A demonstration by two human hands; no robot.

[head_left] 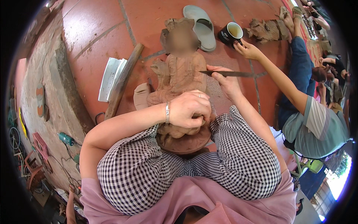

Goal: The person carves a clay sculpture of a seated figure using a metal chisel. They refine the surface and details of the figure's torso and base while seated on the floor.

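A carved wooden statue lies lengthwise between my legs, its round base nearest me. The head end, partly blurred, points away over the tiles. My left hand rests on the lower part of the carving, its fingers curled over the wood. Beside the statue's right side, my right hand is closed around a long, dark, flat file. That file lies crosswise, with its narrow left tip close to the statue's side. Whether the tip touches the wood I cannot tell.
A co-worker's hand holds a dark mug of yellowish drink at the upper right. Nearby are a grey slipper and a rough wood piece. Left lie a wooden stick, folded paper and a large slab bearing a green power tool.
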